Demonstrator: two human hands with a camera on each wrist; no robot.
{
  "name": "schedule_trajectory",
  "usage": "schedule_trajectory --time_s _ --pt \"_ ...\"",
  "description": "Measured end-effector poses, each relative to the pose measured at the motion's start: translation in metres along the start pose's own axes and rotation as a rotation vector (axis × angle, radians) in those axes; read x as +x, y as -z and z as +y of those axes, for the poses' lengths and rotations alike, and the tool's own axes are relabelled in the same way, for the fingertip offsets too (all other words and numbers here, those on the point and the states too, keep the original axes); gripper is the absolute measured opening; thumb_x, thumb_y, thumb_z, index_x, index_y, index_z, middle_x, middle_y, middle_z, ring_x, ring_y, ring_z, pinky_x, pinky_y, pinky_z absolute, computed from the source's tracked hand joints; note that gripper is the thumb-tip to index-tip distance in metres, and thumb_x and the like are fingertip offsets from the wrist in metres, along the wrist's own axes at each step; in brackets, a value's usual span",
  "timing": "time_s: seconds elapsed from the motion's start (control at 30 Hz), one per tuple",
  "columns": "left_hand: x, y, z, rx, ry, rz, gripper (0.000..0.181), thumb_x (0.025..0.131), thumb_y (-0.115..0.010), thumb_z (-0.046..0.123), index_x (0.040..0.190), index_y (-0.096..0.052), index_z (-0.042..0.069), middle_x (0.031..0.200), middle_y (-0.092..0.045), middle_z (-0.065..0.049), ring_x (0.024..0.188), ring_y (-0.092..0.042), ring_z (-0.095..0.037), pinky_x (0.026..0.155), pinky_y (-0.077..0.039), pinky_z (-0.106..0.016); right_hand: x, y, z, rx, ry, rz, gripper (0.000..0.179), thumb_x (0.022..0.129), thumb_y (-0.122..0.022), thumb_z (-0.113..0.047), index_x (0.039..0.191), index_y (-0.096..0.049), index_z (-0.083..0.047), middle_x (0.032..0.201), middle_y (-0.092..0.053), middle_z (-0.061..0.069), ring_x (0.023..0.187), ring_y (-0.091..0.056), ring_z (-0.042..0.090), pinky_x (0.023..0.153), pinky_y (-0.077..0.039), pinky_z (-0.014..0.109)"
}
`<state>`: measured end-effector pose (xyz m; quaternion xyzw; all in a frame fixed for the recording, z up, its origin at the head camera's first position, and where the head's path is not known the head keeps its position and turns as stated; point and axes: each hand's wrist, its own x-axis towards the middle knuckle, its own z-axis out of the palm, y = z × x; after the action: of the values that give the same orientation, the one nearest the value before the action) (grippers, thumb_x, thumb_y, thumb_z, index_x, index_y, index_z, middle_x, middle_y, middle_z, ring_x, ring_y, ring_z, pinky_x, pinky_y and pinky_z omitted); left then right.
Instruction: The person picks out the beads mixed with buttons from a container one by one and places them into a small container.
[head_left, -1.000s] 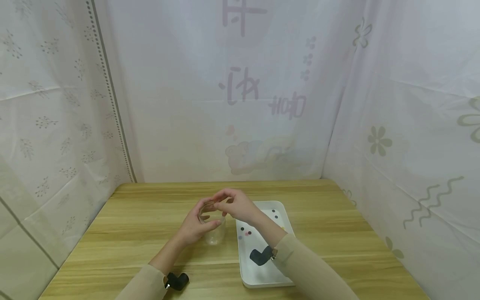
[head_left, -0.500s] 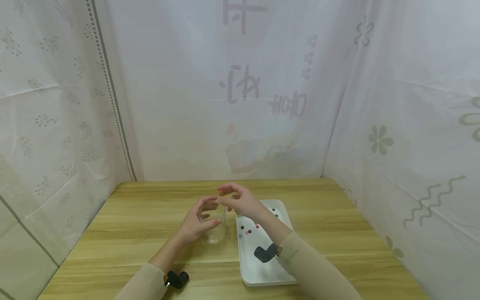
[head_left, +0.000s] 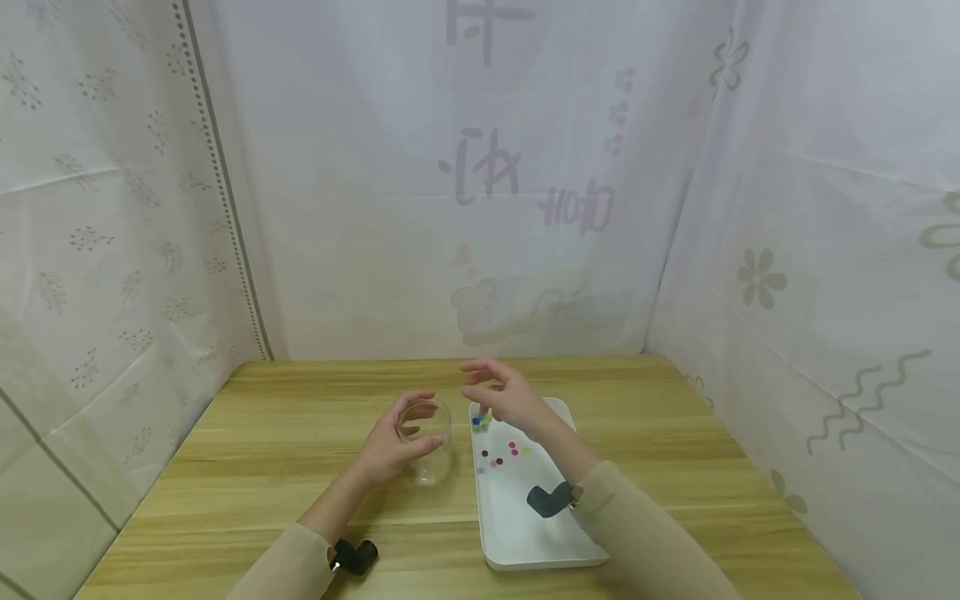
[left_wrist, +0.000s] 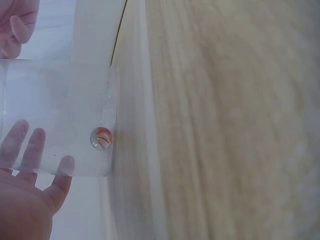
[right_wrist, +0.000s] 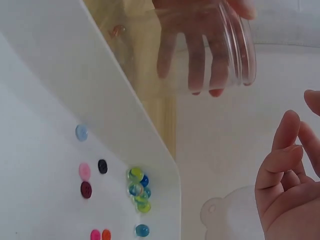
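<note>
My left hand (head_left: 390, 448) holds a clear jar (head_left: 429, 468) upright on the table, fingers and thumb curved around its upper part. At the jar's bottom lies a glass marble with orange-red swirls (left_wrist: 101, 138), seen in the left wrist view. To the right of the jar, my right hand (head_left: 512, 402) hovers over the far left part of a white tray (head_left: 517, 533), fingers loosely bent with nothing visible between them. Clustered in that tray corner are several blue, green and yellow marbles (right_wrist: 137, 190).
Several small buttons lie apart in the tray, among them a dark red button (right_wrist: 86, 190), a pink button (right_wrist: 84, 171) and a light blue button (right_wrist: 81, 132). The wooden table (head_left: 300, 450) ends at a printed curtain (head_left: 360, 250) behind, with more curtain at both sides.
My right hand has drawn away from the jar's mouth, moving right to above the tray and uncovering the marbles there. My left hand and the jar have stayed in place.
</note>
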<state>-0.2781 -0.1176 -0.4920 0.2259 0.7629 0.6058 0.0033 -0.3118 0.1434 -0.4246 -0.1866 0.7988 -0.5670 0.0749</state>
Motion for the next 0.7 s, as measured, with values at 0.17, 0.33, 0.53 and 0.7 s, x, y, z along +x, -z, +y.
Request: schedule_trajectory --time_s 0.17,0.33,0.53,0.7 --pt "0.001 0.000 -0.001 -0.003 -0.005 -0.004 0.067 0.098 -0.082 0.018 0.157 -0.049 0.016 0.154 -0.061 -0.023 0.145 -0.056 -0.044 0.118 -0.045 -0.071 -0.001 0.008 0.011 -0.011 -0.013 0.016 0.045 0.104 -0.078 -0.030 0.146 -0.066 -0.025 0.133 -0.069 0.010 0.084 -0.067 0.037 0.059 -0.047 0.023" --pt "0.001 0.000 -0.003 -0.001 -0.005 -0.006 0.067 0.098 -0.082 0.019 0.157 -0.049 0.016 0.154 -0.061 -0.024 0.145 -0.056 -0.044 0.118 -0.045 -0.071 -0.001 0.015 0.020 -0.027 -0.017 0.028 0.044 0.105 -0.076 -0.030 0.146 -0.066 -0.023 0.131 -0.069 0.011 0.079 -0.066 0.026 0.060 -0.049 0.025" --pt "0.000 -0.001 -0.003 0.010 0.002 0.000 0.067 0.098 -0.082 0.019 0.156 -0.049 0.017 0.154 -0.061 -0.021 0.145 -0.056 -0.044 0.118 -0.045 -0.071 -0.004 0.023 0.030 -0.048 -0.048 0.052 0.044 0.106 -0.075 -0.028 0.148 -0.065 -0.020 0.133 -0.069 0.013 0.080 -0.067 0.028 0.060 -0.049 0.026" --pt "-0.001 -0.001 -0.002 0.007 -0.002 0.000 0.067 0.098 -0.082 0.018 0.156 -0.049 0.016 0.154 -0.061 -0.023 0.145 -0.056 -0.044 0.118 -0.045 -0.072 -0.006 0.028 0.039 -0.072 -0.084 0.076 0.044 0.106 -0.075 -0.025 0.148 -0.065 -0.019 0.136 -0.069 0.015 0.085 -0.069 0.038 0.062 -0.050 0.026"
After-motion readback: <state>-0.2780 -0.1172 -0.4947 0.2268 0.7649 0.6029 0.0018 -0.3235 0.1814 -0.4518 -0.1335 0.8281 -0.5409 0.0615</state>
